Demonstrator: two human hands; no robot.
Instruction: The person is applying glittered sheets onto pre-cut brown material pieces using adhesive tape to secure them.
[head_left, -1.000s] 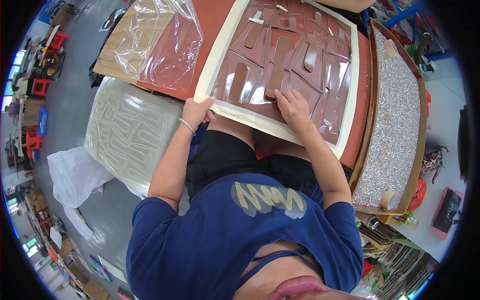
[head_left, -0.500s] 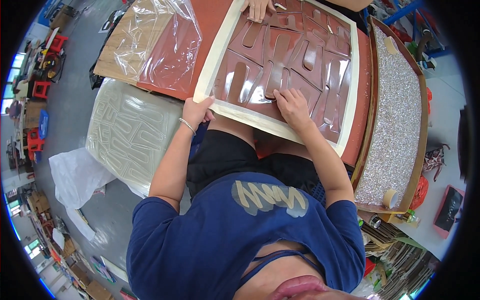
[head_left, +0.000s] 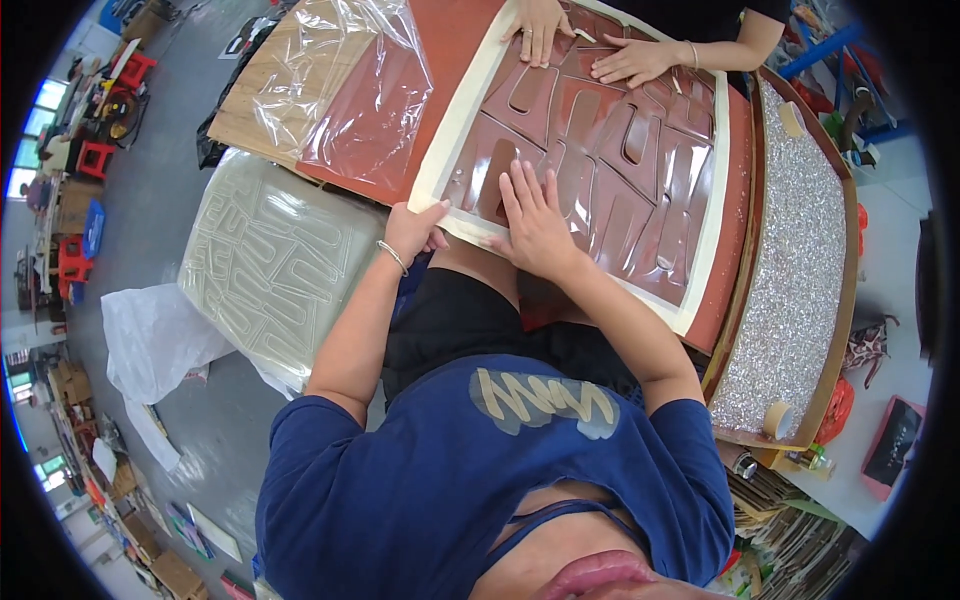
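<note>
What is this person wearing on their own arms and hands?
Both forearms are bare below the short sleeves of a dark blue T-shirt. The left hand has a thin silvery bracelet at the wrist. The right hand wears no glove, and no ring or watch shows.

A right hand (head_left: 535, 225) lies flat on the brown cut sheet (head_left: 610, 160), with open sheet surface toward one and two o'clock. At twelve o'clock a co-worker's two hands (head_left: 590, 45) block the far edge. The left hand (head_left: 412, 230) grips the cream border (head_left: 445, 150) at nine o'clock.
</note>
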